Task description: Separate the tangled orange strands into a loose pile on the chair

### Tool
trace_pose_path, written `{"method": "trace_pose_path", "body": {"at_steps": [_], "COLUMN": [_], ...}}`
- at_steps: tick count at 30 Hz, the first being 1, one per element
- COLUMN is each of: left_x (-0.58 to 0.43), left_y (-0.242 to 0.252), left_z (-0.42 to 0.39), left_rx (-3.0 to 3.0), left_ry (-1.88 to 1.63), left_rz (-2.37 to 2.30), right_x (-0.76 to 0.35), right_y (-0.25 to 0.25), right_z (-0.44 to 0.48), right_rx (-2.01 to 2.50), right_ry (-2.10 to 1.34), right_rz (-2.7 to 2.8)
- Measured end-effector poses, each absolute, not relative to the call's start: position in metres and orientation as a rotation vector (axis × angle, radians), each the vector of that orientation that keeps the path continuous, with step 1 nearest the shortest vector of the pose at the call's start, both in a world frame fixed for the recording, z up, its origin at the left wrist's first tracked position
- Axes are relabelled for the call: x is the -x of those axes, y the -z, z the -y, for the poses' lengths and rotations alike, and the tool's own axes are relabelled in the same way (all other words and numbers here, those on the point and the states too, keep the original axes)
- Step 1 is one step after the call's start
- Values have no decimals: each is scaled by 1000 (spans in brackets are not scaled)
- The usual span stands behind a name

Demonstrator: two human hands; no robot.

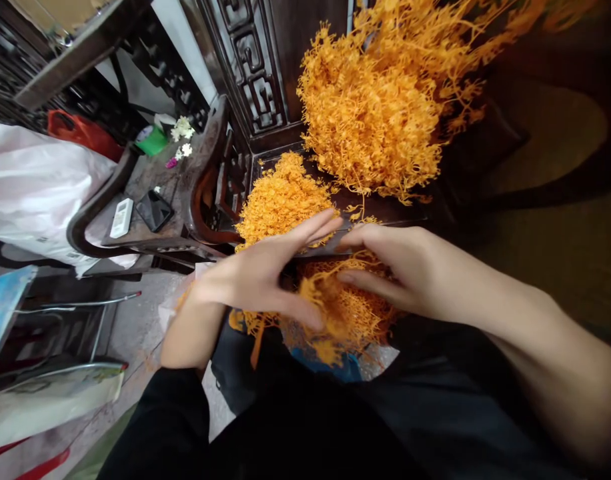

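In the head view, the left hand (255,270) is spread, its thumb well apart from the fingers, and the right hand (400,260) is loosely curled with its thumb likewise parted from the fingers; neither looks closed on anything. Between them hang blurred orange strands (325,303), over a lower heap (368,307) just above the person's lap. The step in hand seems to be working loose strands by hand over that heap; taking up more would likely call for a light pinch, as the stems look thin and tangled. Beyond the hands, a rounded orange pile (285,193) sits on a dark wooden seat (400,212), with a much larger orange bunch (375,120) to its far right. Behind rises a carved panel (258,87). To the left, a wooden side table (140,177) bears a green roll (153,140), white flowers (182,128), a black object (155,210) and a white remote (121,218); farther left are a red bag (85,140) and a white bag (30,187).
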State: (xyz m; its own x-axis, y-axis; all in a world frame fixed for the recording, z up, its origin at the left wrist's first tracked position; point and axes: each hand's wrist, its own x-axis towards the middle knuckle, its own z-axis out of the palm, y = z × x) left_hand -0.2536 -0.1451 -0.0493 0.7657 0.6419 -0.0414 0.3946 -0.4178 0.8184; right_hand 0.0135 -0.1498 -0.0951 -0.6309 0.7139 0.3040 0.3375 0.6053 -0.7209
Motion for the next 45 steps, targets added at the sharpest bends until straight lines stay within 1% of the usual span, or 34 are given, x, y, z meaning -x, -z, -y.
{"method": "trace_pose_path", "body": {"at_steps": [2, 3, 6, 13, 18, 22, 25, 29, 32, 35, 40, 45], "left_x": [227, 218, 208, 209, 198, 198, 205, 218, 223, 224, 222, 225], "left_y": [64, 71, 85, 82, 78, 74, 70, 63, 62, 66, 74, 69], "left_z": [153, 155, 156, 153, 158, 161, 163, 161, 158, 158, 163, 165], "left_rx": [-1870, -1794, -1668, -1884, -2086, -2188, -2225, -2261, -2051, -1715, -1344, -1411], "left_ry": [-548, -591, -601, -780, -722, -670, -655, -604, -582, -554, -496, -388], "left_rz": [-953, -1020, -1106, -1157, -1156, -1131, -1113, -987, -880, -872, -902, -914], "right_x": [-11, -11, -15, -7, 8, 7, 1, -5, -5, -2, 2, -3], "right_y": [103, 107, 112, 106, 112, 113, 112, 110, 110, 108, 104, 106], "right_z": [149, 148, 142, 145, 147, 141, 137, 138, 143, 147, 148, 145], "right_rx": [833, 837, 855, 917, 996, 952, 902, 786, 716, 684, 715, 696], "right_ry": [-837, -840, -854, -906, -732, -718, -858, -1246, -1424, -1515, -1463, -1401], "right_rz": [2226, 2216, 2163, 1977, 1851, 1987, 2066, 2087, 1968, 1790, 1682, 1878]}}
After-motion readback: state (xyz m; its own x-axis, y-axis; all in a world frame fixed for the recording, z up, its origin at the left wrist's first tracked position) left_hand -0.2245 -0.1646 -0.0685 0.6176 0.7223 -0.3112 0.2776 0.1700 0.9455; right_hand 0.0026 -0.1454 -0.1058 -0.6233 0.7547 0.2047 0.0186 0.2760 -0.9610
